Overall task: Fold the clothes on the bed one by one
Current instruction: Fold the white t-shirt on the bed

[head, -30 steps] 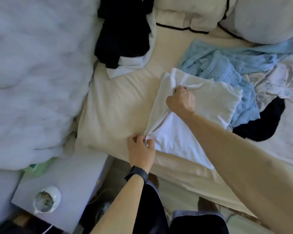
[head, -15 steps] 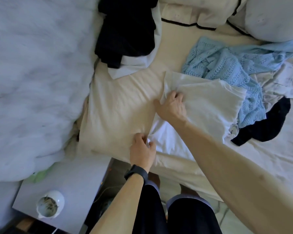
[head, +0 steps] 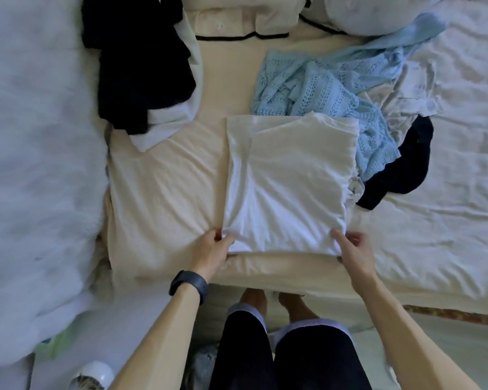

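the left hand [head: 213,250] pinches the near left corner of the folded white shirt [head: 288,187]; the right hand [head: 354,253] grasps its near right corner. the shirt lies flat on the bed [head: 164,187], with a blue knit top [head: 321,88] and a black garment [head: 141,60] beyond.

A black band [head: 188,282] circles the left wrist; dark shorts [head: 293,358] have pale hems.

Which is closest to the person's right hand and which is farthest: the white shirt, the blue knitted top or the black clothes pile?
1. white shirt: the right hand pinches its near right corner.
2. blue knitted top: behind the shirt, farther up the bed.
3. black clothes pile: far away at the back left.
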`<action>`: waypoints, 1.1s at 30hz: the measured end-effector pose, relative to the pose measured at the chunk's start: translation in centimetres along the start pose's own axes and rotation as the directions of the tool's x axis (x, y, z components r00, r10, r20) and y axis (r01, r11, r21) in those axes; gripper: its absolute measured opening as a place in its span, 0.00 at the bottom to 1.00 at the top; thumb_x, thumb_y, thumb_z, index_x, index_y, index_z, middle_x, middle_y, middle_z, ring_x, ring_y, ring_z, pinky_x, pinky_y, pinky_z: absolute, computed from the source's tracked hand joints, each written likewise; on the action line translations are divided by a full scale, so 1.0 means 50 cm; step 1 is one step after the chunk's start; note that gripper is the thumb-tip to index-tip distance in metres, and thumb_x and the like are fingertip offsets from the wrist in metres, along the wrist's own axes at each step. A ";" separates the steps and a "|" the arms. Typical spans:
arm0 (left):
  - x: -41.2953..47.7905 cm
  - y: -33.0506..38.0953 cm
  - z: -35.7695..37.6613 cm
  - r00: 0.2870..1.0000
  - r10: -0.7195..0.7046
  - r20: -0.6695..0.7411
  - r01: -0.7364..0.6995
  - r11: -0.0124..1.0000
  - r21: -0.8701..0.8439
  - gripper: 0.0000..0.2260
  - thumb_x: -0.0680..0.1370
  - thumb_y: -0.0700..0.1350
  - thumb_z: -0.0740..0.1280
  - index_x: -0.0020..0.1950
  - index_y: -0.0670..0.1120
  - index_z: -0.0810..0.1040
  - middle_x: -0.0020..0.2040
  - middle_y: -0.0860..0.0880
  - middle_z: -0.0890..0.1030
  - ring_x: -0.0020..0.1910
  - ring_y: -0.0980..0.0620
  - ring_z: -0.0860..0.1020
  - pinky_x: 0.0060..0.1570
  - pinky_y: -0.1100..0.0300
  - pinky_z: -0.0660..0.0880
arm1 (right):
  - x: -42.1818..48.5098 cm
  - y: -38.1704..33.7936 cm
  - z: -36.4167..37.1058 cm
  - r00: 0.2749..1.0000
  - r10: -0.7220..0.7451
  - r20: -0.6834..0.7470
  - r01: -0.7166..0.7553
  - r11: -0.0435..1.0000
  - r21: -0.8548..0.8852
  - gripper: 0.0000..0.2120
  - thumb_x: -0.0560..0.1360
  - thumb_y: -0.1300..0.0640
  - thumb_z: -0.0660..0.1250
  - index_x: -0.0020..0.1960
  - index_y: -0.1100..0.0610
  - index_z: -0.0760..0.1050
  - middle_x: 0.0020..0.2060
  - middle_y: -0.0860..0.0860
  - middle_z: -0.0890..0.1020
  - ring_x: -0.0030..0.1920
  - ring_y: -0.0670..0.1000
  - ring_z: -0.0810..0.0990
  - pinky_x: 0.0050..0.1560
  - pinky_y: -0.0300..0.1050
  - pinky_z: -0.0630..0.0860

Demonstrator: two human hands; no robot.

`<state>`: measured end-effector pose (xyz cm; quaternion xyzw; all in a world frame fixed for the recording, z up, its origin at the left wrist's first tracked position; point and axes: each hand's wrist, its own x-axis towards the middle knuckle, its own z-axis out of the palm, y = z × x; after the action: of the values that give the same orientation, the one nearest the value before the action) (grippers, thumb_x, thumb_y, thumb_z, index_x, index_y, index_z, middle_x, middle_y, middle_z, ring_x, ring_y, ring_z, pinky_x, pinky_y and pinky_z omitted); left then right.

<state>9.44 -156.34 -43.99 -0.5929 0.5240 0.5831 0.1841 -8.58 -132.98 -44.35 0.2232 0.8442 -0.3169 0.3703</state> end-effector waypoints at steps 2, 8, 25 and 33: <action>0.003 -0.010 -0.001 0.999 -0.015 0.042 0.018 0.997 -0.072 0.05 0.80 0.44 0.67 0.52 0.44 0.79 0.48 0.43 0.83 0.43 0.44 0.84 0.43 0.48 0.81 | 0.002 0.007 -0.014 0.992 -0.023 0.122 0.020 0.999 0.031 0.15 0.79 0.45 0.69 0.52 0.58 0.77 0.47 0.53 0.79 0.44 0.52 0.79 0.46 0.49 0.79; -0.075 -0.102 -0.002 0.994 0.104 0.042 -0.097 0.985 -0.140 0.05 0.81 0.40 0.67 0.56 0.48 0.79 0.50 0.48 0.86 0.45 0.46 0.86 0.50 0.51 0.80 | -0.065 0.101 -0.078 0.976 -0.193 0.103 0.178 0.974 0.143 0.15 0.83 0.49 0.64 0.52 0.61 0.79 0.46 0.55 0.82 0.45 0.52 0.84 0.42 0.44 0.84; -0.082 -0.109 0.158 0.566 0.790 0.235 -0.474 0.079 0.877 0.31 0.79 0.58 0.59 0.81 0.52 0.57 0.82 0.47 0.54 0.80 0.46 0.52 0.76 0.41 0.47 | -0.062 0.174 0.026 0.550 -0.835 0.019 0.657 0.419 -0.626 0.30 0.82 0.41 0.59 0.80 0.52 0.63 0.80 0.56 0.60 0.80 0.59 0.58 0.77 0.60 0.56; 0.151 0.082 0.089 0.719 0.664 0.205 -0.250 -0.028 0.968 0.26 0.82 0.67 0.42 0.80 0.65 0.44 0.83 0.51 0.44 0.81 0.46 0.41 0.74 0.38 0.36 | 0.140 0.073 0.026 0.666 -0.712 0.223 0.557 0.275 -0.784 0.31 0.83 0.34 0.44 0.82 0.40 0.40 0.82 0.47 0.39 0.81 0.50 0.35 0.77 0.63 0.32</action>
<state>2.08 -157.29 -50.19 -0.2041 0.9541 0.0288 0.2174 -10.12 -130.35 -51.75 -0.2995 0.9339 -0.0002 0.1952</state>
